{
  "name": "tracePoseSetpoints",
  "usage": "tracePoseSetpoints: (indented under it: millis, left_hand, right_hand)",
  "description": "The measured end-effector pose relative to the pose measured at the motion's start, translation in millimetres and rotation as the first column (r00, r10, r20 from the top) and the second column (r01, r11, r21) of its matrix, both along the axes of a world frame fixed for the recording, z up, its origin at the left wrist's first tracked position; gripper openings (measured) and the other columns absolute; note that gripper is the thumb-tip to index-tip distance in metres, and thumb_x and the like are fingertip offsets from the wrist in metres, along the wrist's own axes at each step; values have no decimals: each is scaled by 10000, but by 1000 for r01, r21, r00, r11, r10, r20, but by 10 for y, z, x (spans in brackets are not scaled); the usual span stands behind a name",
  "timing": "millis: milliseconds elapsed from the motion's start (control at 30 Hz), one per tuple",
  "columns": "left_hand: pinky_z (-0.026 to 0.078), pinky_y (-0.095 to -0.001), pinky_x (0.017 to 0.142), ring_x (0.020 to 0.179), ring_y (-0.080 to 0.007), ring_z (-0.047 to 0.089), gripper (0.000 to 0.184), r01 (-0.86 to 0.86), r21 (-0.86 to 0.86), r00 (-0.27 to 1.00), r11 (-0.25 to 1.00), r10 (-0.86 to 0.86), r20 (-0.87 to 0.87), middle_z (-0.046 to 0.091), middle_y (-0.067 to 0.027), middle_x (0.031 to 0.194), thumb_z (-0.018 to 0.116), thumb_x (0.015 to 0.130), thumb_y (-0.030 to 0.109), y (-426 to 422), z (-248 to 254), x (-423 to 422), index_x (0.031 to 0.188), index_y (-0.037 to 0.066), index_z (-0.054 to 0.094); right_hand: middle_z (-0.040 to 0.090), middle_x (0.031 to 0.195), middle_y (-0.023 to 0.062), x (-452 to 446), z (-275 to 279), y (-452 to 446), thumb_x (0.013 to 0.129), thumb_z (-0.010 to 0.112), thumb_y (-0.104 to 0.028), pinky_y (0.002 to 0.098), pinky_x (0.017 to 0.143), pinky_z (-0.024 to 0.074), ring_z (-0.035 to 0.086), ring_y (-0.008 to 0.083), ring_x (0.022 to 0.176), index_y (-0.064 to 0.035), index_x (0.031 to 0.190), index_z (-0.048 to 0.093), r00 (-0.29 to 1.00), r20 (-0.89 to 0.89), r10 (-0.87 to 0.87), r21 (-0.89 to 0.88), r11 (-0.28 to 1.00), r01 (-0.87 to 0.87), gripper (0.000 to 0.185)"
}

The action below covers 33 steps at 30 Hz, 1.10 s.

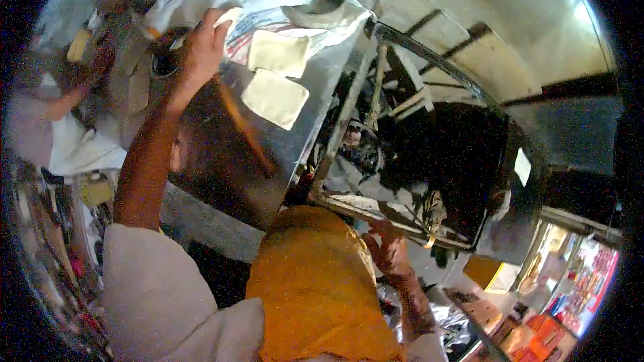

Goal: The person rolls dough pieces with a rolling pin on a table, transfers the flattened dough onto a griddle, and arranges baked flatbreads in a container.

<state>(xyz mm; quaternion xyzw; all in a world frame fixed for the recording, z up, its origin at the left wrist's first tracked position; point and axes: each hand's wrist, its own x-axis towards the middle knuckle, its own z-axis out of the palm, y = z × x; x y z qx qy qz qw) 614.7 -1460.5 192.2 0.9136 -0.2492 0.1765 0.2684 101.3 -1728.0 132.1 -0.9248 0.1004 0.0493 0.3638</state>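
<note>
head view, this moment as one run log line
left hand: holds pale piece | right hand: low, beside orange apron, grip unclear | two pale squares: lying flat near brown stick

Dim, grainy, fisheye-warped, with upper-right glare [586, 11]

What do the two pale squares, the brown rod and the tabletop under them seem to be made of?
Upper pale square and lower pale square: probably dough; matte, cream, softly rounded corners.
Brown rod: likely wood, judging by its warm colour; blur hides any grain.
Tabletop: metal or stone, unclear which; smooth, dark grey, faint sheen.
</note>
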Motion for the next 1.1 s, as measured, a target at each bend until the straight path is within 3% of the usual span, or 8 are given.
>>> tracePoseSetpoints:
  millis: [167,333,400,700,767,867,933,1100]
  left_hand:
    - [506,-292,840,941,-107,600,216,37,-677,735,735,-479,-480,651,-13,1052,614,1039,197,-1102,406,-1250,1197,49,612]
    - [500,-282,893,1022,-109,605,294,-238,-806,254,542,-766,-590,654,-14,1136,597,1060,236,-2133,209,-2751,1294,59,580]
    - [488,-276,877,996,-113,589,280,129,-747,443,652,-712,-545,644,-15,1107,556,1082,263,-2485,102,-3311,1280,65,572]
    - [497,-342,772,850,-141,584,332,295,-568,366,769,-640,-676,625,-58,923,482,1110,357,-4713,-1038,-5044,1146,37,562]
    - [505,-342,789,854,-145,600,341,321,-624,250,713,-699,-670,652,-66,934,493,1105,356,-5346,-1025,-5190,1188,36,577]
    - [534,-350,756,793,-147,625,362,434,-693,256,575,-817,-517,661,-76,934,503,1099,337,-6479,-738,-5369,1257,12,537]
    - [564,-353,704,727,-160,655,435,356,-712,-123,605,-725,-677,674,-103,1000,532,1086,302,-7106,-486,-5350,1382,-5,448]
    - [558,-311,723,821,-169,695,488,552,-616,117,562,-784,-610,659,-109,1205,583,1068,260,-7447,-945,-5317,1494,64,450]
  right_hand:
    - [548,1473,199,616,187,-37,1054,575,-400,491,1020,518,606,346,1254,-24,1511,454,920,-116,-374,477,792,381,604]
    - [517,1512,164,371,568,-707,1024,565,-562,478,1162,394,515,295,1367,7,1524,420,763,-372,-529,920,-318,228,770]
    - [617,1405,132,-142,747,-943,1027,650,-243,424,1057,515,584,245,1298,-10,1392,569,670,-238,-703,969,-126,211,441]
    - [665,806,-22,-1928,-203,-2854,974,703,-72,240,594,423,542,78,649,-11,1028,727,243,-463,-852,836,-330,438,85]
    - [691,927,-8,-2223,-117,-3497,973,673,-25,216,640,461,554,61,719,-8,1138,716,187,-462,-867,842,-364,398,171]
    - [659,963,28,-2652,68,-4744,1018,590,-138,277,677,476,562,108,836,-34,1296,668,403,-243,-882,832,24,554,307]
    - [608,910,7,-2889,-139,-5704,1025,519,-181,283,631,443,513,110,768,-77,1142,659,414,-134,-900,853,108,511,211]
    - [617,1393,135,-3259,-666,-7067,1049,588,-296,361,1090,442,581,259,1284,27,1421,552,250,112,-962,475,273,836,494]
